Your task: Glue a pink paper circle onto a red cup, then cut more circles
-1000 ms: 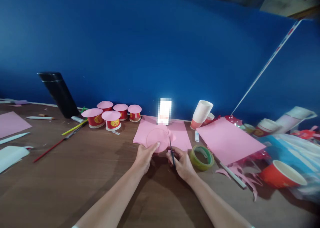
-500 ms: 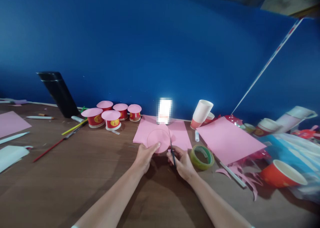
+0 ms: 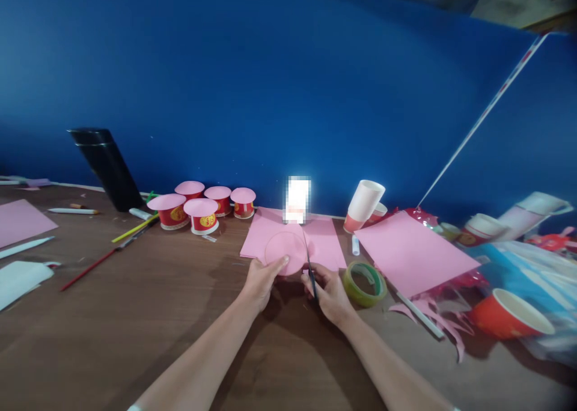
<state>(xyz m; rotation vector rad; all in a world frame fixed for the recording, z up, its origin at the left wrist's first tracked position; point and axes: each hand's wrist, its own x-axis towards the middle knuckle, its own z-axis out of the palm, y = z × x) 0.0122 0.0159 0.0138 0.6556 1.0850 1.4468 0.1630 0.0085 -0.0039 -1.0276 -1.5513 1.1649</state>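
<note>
Between my hands is a piece of pink paper [image 3: 282, 249] with a round outline drawn on it. My left hand [image 3: 262, 282] pinches it at the lower left, thumb on top. My right hand [image 3: 329, 294] grips a pair of scissors [image 3: 312, 273], whose blades point up and away along the right side of the circle. A small bit of pink paper shows by the right fingers. Beneath and behind lie pink sheets [image 3: 329, 237] on the table. To the right of my right hand is a roll of green tape [image 3: 383, 291].
Several red cups topped with pink discs [image 3: 201, 208] stand at the back left, near a black flask [image 3: 106, 167]. White cups [image 3: 366, 197] are stacked at the back right. Further right are a pink sheet [image 3: 415, 252], paper scraps [image 3: 451, 333] and a tipped red cup [image 3: 509, 315]. A paintbrush [image 3: 90, 268] lies left.
Almost nothing differs. Both hands, the pink paper and the scissors hold nearly the same positions; the whole view has shifted very slightly.
</note>
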